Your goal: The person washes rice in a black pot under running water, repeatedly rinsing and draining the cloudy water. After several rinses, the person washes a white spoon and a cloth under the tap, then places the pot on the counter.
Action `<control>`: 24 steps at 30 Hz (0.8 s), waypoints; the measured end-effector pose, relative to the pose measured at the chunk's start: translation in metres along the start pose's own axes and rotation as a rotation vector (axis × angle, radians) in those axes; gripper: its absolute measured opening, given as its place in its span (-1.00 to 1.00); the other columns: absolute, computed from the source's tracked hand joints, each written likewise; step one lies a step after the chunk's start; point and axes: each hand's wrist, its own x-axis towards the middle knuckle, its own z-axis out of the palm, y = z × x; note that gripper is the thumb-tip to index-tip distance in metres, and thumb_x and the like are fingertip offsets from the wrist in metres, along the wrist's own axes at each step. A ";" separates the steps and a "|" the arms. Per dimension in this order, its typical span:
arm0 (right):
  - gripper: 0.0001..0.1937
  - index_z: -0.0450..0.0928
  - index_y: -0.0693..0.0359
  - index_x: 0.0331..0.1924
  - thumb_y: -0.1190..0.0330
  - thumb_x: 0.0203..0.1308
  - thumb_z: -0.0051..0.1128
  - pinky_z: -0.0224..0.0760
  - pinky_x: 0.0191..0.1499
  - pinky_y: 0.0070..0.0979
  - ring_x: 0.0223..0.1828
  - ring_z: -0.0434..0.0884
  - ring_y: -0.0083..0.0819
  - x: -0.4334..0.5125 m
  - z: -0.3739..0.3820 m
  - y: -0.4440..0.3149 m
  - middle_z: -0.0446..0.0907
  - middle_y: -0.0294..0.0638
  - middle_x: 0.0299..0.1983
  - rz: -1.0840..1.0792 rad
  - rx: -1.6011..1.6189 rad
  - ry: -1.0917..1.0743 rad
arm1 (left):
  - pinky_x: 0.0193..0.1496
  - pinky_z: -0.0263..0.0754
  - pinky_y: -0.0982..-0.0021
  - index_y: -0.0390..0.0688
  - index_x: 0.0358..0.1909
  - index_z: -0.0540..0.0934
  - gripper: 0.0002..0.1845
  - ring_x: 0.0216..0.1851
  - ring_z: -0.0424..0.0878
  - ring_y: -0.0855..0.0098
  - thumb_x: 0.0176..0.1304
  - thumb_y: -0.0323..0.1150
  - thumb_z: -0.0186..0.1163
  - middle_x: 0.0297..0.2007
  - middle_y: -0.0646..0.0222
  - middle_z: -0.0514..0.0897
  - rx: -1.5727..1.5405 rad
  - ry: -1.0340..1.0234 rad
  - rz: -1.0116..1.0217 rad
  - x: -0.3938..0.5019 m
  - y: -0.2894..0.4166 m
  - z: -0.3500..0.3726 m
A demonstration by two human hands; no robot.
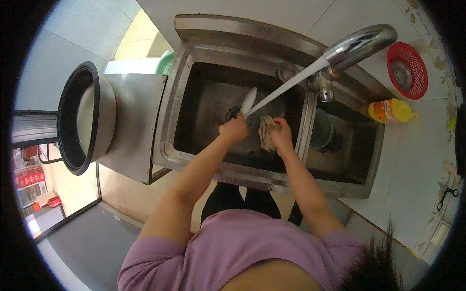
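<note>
Over the left basin of a stainless steel double sink [171, 120], my left hand [235, 129] grips a pale, flat, blade-like utensil [249, 101], probably a rice paddle or spoon. Its broad end points up and away from me. Water [287, 87] streams from the chrome faucet [360, 43] down to the utensil near my fingers. To the right of it, my right hand [282, 136] is closed on a crumpled, beige-brown cloth [267, 134]. The cloth and the utensil are apart. Part of the drain shows behind my left hand.
A large black-rimmed pot [107, 120] stands on a metal surface [134, 109] at the left. The right basin [349, 156] holds a greenish round container [321, 129]. A yellow bottle [391, 111] and a red perforated basket [409, 71] are beside it. Black-handled scissors [446, 198] lie far right.
</note>
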 end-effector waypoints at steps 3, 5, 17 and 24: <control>-0.70 0.47 0.27 -0.13 0.45 0.01 0.21 0.33 -0.03 -0.51 -0.13 0.49 -0.43 -0.012 -0.019 -0.011 0.52 -0.23 -0.18 0.001 0.087 -0.028 | -0.10 0.51 0.08 0.00 0.37 0.15 -0.39 -0.09 0.62 0.06 0.32 -0.11 -0.01 0.04 0.11 0.52 0.286 0.055 0.054 -0.049 -0.020 -0.011; -0.71 0.48 0.27 -0.18 0.45 -0.03 0.25 0.33 -0.07 -0.52 -0.17 0.48 -0.48 -0.017 -0.031 -0.018 0.51 -0.27 -0.22 -0.080 0.111 -0.012 | -0.14 0.53 0.13 0.08 0.36 0.21 -0.41 -0.09 0.62 0.02 0.29 -0.15 0.04 0.10 0.11 0.48 0.426 0.062 0.096 -0.079 -0.036 -0.025; -0.77 0.38 0.24 -0.09 0.40 0.22 0.12 0.34 -0.16 -0.41 -0.26 0.44 -0.39 -0.019 -0.050 -0.055 0.43 -0.22 -0.24 -0.339 -0.064 0.062 | -0.09 0.48 0.20 -0.07 0.07 0.54 -0.61 -0.14 0.60 0.03 0.16 -0.34 0.12 -0.18 0.02 0.64 -0.626 0.296 0.087 -0.136 -0.138 -0.092; -0.77 0.43 0.30 -0.06 0.44 0.22 -0.07 0.38 0.08 -0.30 0.00 0.50 -0.25 0.007 -0.025 -0.056 0.51 -0.14 -0.07 0.099 1.028 -0.329 | -0.20 0.50 0.17 0.21 0.27 0.36 -0.48 -0.18 0.59 0.16 0.27 -0.04 0.12 -0.15 0.30 0.56 0.126 0.839 -0.223 -0.158 -0.266 -0.084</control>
